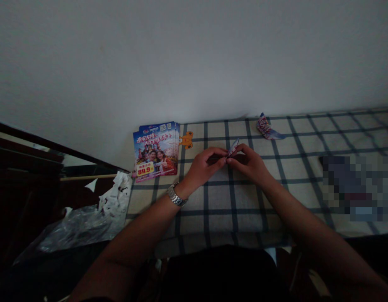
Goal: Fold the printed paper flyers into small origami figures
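Observation:
Over the middle of the checked cloth (219,197), a small piece of folded printed paper (233,147) is pinched between my two hands. My left hand (206,164), with a metal watch on its wrist, grips the paper's left side between thumb and fingers. From the other side my right hand (248,162) holds it the same way, the thumbs nearly meeting. The paper stands up above the fingertips; its lower part is hidden by them. Farther back to the right lies another folded printed paper (267,128), in the same blue and pink colours.
A stack of printed flyers (156,153) lies on the left by the wall, an orange cartoon figure (187,140) beside it. At the right is a blurred-out dark object (348,180). Clear plastic wrapping (80,226) and torn white paper (116,195) lie left of the cloth's edge.

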The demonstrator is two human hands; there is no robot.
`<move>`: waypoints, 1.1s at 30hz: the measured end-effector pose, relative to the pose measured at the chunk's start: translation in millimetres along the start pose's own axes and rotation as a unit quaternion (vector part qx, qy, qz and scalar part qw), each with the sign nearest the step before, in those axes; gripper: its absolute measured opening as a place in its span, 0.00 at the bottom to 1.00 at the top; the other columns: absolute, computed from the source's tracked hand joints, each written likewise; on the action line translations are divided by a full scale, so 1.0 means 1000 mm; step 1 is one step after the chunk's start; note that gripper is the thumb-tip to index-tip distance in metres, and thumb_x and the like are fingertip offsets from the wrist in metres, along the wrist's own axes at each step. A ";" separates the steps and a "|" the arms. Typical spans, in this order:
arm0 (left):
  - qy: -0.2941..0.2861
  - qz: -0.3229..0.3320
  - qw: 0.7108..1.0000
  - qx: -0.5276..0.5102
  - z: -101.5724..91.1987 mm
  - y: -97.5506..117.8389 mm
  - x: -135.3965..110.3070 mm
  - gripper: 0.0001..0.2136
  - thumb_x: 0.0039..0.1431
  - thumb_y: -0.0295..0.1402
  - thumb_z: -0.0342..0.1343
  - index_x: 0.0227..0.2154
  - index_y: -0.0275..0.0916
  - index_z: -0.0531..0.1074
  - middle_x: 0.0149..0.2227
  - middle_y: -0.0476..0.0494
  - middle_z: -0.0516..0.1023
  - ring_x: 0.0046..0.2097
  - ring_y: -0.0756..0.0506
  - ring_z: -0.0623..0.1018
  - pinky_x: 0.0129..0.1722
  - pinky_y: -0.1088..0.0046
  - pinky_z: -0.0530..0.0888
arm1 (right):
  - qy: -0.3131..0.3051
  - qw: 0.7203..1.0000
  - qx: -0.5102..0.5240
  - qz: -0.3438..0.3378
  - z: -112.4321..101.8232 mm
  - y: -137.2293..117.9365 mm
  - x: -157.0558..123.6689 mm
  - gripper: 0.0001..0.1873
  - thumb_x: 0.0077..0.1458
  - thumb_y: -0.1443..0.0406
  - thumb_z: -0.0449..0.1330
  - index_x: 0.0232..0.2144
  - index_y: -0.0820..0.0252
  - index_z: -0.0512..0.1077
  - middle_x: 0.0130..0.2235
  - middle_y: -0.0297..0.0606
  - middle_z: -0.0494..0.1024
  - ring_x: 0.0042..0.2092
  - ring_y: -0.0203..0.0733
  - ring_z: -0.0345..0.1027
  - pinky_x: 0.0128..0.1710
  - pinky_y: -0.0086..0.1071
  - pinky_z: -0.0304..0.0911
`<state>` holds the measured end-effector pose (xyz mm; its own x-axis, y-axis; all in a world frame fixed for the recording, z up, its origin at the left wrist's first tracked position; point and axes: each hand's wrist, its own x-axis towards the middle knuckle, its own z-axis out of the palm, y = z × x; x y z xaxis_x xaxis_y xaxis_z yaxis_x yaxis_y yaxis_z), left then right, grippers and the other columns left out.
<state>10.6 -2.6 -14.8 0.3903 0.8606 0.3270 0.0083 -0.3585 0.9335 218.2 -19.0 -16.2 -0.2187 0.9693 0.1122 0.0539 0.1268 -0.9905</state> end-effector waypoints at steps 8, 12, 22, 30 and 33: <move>-0.020 -0.006 1.000 -0.007 -0.003 0.000 0.001 0.10 0.65 0.40 0.65 0.45 0.41 0.79 0.51 0.39 0.81 0.53 0.44 0.82 0.56 0.61 0.79 | -0.008 1.000 0.004 0.001 -0.001 0.003 0.000 0.17 0.59 0.50 0.68 0.40 0.49 0.68 0.37 0.33 0.78 0.37 0.42 0.77 0.38 0.38 0.77; -0.036 -0.012 0.999 0.000 -0.004 -0.001 0.001 0.12 0.65 0.41 0.65 0.46 0.42 0.79 0.51 0.40 0.82 0.53 0.44 0.82 0.57 0.60 0.78 | -0.005 1.000 0.002 0.004 -0.002 0.004 0.000 0.17 0.59 0.49 0.68 0.38 0.50 0.67 0.37 0.33 0.77 0.35 0.42 0.76 0.37 0.37 0.77; -0.011 -0.017 1.000 0.024 0.000 0.001 -0.001 0.08 0.67 0.38 0.62 0.42 0.39 0.76 0.46 0.40 0.82 0.48 0.45 0.82 0.47 0.68 0.81 | -0.008 1.000 -0.010 0.000 -0.002 0.001 -0.001 0.14 0.61 0.53 0.68 0.39 0.51 0.69 0.39 0.33 0.78 0.37 0.39 0.77 0.39 0.34 0.76; 0.008 0.019 0.985 0.174 0.003 0.009 -0.005 0.03 0.65 0.28 0.60 0.40 0.40 0.75 0.45 0.44 0.83 0.47 0.45 0.83 0.48 0.68 0.79 | 0.008 0.998 -0.066 -0.004 0.000 -0.001 0.000 0.15 0.60 0.52 0.67 0.36 0.53 0.68 0.36 0.34 0.77 0.37 0.40 0.77 0.37 0.34 0.76; 0.007 0.029 0.971 0.237 0.003 0.012 -0.006 0.06 0.63 0.26 0.61 0.41 0.41 0.76 0.46 0.46 0.84 0.47 0.45 0.83 0.50 0.66 0.79 | 0.010 0.998 -0.067 -0.010 0.000 -0.001 0.000 0.16 0.58 0.53 0.68 0.33 0.54 0.67 0.37 0.34 0.78 0.37 0.41 0.78 0.36 0.34 0.75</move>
<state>11.3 -13.5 -5.8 0.3905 0.8373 0.3827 0.4098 -0.5304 0.7422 218.5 -18.8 -15.4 -0.2007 0.9704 0.1345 0.1794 0.1714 -0.9687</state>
